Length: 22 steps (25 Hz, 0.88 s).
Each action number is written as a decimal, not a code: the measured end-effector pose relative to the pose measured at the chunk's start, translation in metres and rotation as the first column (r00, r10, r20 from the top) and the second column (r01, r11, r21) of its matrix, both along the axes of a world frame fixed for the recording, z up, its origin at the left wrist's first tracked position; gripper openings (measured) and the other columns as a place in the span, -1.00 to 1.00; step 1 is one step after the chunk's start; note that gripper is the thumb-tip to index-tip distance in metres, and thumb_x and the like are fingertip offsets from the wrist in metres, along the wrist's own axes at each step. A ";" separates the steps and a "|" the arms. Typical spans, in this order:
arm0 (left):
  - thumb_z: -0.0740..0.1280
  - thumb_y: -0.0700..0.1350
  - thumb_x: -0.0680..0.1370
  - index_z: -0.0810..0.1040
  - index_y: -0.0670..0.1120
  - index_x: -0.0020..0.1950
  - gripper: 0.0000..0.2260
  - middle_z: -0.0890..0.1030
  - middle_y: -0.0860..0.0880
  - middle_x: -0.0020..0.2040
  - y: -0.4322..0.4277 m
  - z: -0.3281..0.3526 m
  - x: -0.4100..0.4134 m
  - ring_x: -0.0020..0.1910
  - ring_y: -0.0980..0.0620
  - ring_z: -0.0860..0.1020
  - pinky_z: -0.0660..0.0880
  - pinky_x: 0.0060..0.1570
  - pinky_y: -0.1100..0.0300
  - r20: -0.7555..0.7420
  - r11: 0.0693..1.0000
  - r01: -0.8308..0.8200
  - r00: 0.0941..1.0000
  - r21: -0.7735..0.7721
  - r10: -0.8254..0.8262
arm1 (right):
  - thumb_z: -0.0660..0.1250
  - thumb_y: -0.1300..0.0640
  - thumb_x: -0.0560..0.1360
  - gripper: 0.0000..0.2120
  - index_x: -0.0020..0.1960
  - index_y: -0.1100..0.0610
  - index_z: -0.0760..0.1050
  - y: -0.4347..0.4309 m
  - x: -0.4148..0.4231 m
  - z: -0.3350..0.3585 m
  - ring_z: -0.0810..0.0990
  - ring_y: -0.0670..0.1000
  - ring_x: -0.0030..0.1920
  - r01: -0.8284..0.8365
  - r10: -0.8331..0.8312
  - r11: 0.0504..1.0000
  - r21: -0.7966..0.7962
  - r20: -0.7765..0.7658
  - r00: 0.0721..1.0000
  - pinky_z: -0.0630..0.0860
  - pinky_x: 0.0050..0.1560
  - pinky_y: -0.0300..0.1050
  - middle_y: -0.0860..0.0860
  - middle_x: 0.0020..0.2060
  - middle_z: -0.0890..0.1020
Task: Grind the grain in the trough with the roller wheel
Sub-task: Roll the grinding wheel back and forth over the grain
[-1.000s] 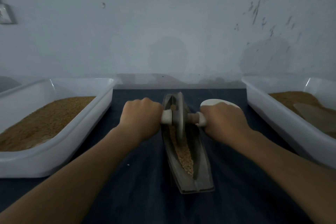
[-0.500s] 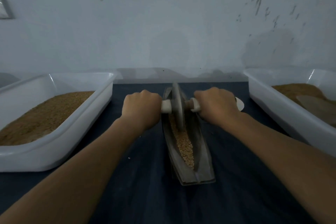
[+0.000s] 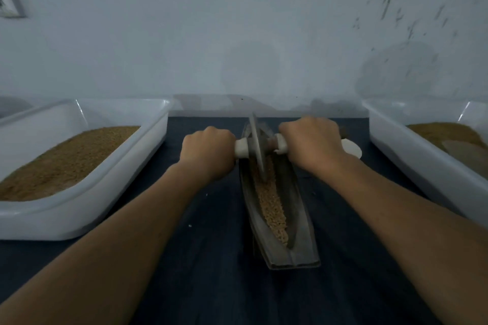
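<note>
Both hands were fisted round the axle handles: the left hand (image 3: pixel 208 152) and the right hand (image 3: pixel 311 144) held the roller wheel (image 3: pixel 255 144) upright in the far end of the boat-shaped trough (image 3: pixel 298 208), its rim in the grain (image 3: pixel 272 206).

Single wide-angle view from a camera on the person's head, facing forward and tilted down along both forearms; the left hand (image 3: pixel 208 152) and right hand (image 3: pixel 311 144) sit near the lens, just above mid-frame; the roller wheel (image 3: pixel 254 145) gripped between them stands edge-on to the camera; the trough (image 3: pixel 301 214) runs from the hands back toward the viewer, almost along the line of sight; the left tray (image 3: pixel 79 219) lies outside the left hand, the right tray (image 3: pixel 409 161) outside the right hand, both cut by the frame edges; beyond the hands a pale wall (image 3: pixel 237 34) fills the upper half.
</note>
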<state>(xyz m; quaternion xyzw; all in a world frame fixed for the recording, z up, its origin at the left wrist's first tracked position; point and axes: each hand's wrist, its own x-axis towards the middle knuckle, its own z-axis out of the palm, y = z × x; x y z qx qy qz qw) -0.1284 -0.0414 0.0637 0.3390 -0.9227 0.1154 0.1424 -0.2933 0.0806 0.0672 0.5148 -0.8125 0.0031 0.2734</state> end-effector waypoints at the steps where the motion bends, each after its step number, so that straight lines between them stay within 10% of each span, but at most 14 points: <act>1: 0.31 -0.04 0.53 0.56 0.02 0.00 -0.92 0.47 0.01 -0.19 -0.001 -0.001 0.002 -0.25 -0.06 0.46 0.37 -0.25 0.06 0.009 1.000 0.014 1.000 0.000 -0.014 | 0.39 0.04 0.53 -0.79 -0.12 -0.06 0.33 0.000 0.000 0.003 0.59 0.10 -0.12 -0.006 0.006 1.000 0.026 0.017 1.000 0.32 -0.27 -0.06 -0.02 -0.17 0.55; 8: 0.43 0.11 0.37 0.22 0.14 -0.32 -0.64 0.20 0.14 -0.44 0.030 -0.011 0.061 -0.53 0.14 0.13 0.00 -0.49 0.27 0.026 0.934 0.177 0.984 -0.311 -0.178 | 0.18 -0.12 0.41 -0.80 -0.24 -0.14 0.15 0.093 0.007 -0.030 0.27 -0.01 -0.50 -0.169 0.158 0.972 -0.162 -0.079 0.984 0.04 -0.47 -0.26 -0.13 -0.46 0.30; 16: 0.33 -0.02 0.54 0.56 0.01 0.06 -0.87 0.49 -0.03 -0.15 0.005 0.012 0.008 -0.24 -0.06 0.44 0.32 -0.25 0.05 0.062 0.995 -0.021 0.998 -0.095 0.026 | 0.35 -0.02 0.52 -0.80 -0.17 -0.08 0.33 0.022 -0.020 -0.004 0.46 0.04 -0.22 0.050 -0.057 0.998 0.039 0.181 0.982 0.37 -0.26 -0.07 -0.06 -0.18 0.55; 22: 0.57 0.04 0.17 0.23 0.09 -0.32 -0.52 0.08 0.11 -0.46 0.044 0.004 0.067 -0.54 0.12 -0.02 -0.07 -0.45 0.33 0.002 0.909 0.226 0.971 -0.351 -0.241 | 0.13 -0.20 0.40 -0.82 -0.23 -0.16 0.16 0.113 0.010 -0.025 0.27 -0.04 -0.54 -0.183 0.183 0.973 -0.137 -0.013 0.983 -0.02 -0.44 -0.28 -0.18 -0.48 0.17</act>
